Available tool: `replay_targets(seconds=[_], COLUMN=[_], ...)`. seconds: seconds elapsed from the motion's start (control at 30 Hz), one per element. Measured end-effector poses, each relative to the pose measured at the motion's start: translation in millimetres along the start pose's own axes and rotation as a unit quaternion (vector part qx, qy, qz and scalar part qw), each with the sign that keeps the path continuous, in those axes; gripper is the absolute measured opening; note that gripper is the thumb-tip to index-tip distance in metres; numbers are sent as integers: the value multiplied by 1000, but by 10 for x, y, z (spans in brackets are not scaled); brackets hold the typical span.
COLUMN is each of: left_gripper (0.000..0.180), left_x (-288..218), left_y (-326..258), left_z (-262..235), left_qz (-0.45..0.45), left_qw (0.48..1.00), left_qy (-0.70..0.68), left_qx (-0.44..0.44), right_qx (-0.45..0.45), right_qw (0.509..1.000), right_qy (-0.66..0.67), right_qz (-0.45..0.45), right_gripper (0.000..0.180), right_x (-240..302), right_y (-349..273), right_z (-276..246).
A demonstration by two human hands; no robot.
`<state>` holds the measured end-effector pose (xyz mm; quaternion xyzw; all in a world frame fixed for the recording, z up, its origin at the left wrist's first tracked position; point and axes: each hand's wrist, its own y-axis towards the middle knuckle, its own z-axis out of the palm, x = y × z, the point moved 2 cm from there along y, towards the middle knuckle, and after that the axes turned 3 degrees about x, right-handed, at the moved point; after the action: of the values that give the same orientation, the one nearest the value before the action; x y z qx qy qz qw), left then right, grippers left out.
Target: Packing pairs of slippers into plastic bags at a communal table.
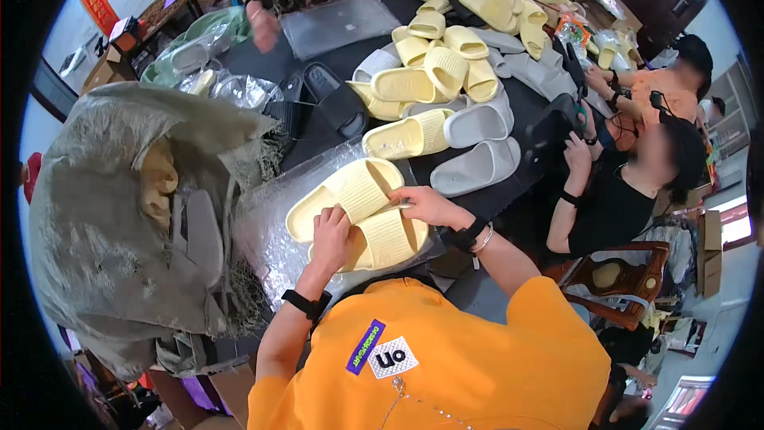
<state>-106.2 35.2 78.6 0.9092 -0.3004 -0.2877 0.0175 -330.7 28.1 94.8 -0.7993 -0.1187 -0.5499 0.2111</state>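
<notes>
In front of me a pair of pale yellow slippers lies side by side, the far slipper (358,191) and the near slipper (386,240), on a clear plastic bag (270,231). My left hand (330,235) is closed, its curled fingers gripping the pair where the two straps meet. On the right side of the pair, my right hand (430,207) pinches at the gap between them. Something small and greyish shows at its fingertips, too small to name. Just beyond lie another yellow slipper (406,134) and a grey slipper (477,167).
A large grey-green woven sack (103,215) with slippers inside stands at the left. Yellow and grey slippers are heaped across the black table, with black slippers (334,99) and a stack of clear bags (338,24) behind. Co-workers sit at the right, near a wooden chair (617,279).
</notes>
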Motion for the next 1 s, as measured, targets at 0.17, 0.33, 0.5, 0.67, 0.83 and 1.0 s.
replay_targets(seconds=[0.17,0.33,0.5,0.67,0.83,1.0], left_gripper=[48,57,46,45,51,55], left_x=[-26,331,676,704,751,1106], left_y=[60,-312,-804,-930,-1000,-1237], left_z=[-152,-90,360,453,370,150], left_qz=[-8,-119,-168,-196,-259,-380], left_qw=[985,967,985,978,955,904], left_qy=[-23,26,15,34,126,120], left_qx=[-168,-222,-43,-54,-78,-155], right_qx=[-106,-218,-400,-443,-275,-174], right_qw=[993,976,899,889,952,976], right_qy=[-11,0,120,103,103,-42], right_qz=[-55,-29,-134,-49,82,121], right_gripper=[30,26,38,69,57,43], right_x=[-10,75,176,431,-151,-960], right_y=[105,72,192,177,142,-53], right_z=[-249,-944,-1754,-1605,-976,-184])
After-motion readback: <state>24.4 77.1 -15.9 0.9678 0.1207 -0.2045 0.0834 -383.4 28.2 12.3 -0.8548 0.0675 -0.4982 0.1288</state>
